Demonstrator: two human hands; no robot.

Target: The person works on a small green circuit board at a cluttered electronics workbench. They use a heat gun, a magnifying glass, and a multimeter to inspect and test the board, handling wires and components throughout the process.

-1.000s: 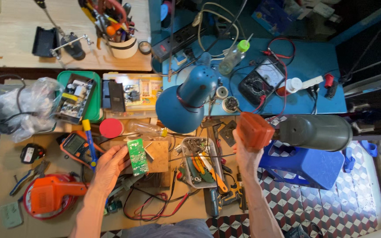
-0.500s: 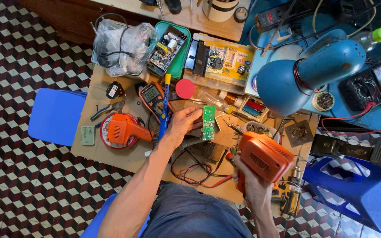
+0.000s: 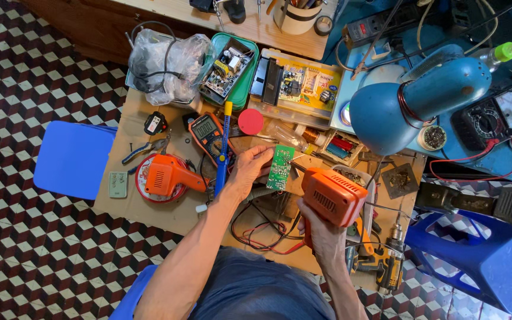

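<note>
The left hand has its fingers closed on a green circuit board; the right hand grips an orange soldering gun just beside it.

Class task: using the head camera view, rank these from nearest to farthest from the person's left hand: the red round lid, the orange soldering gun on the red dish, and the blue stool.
Measured from the left hand:
1. Red round lid, just beyond the hand on the bench.
2. Orange soldering gun, off to the hand's left on its red dish.
3. Blue stool, farthest, past the bench's left edge on the floor.
</note>
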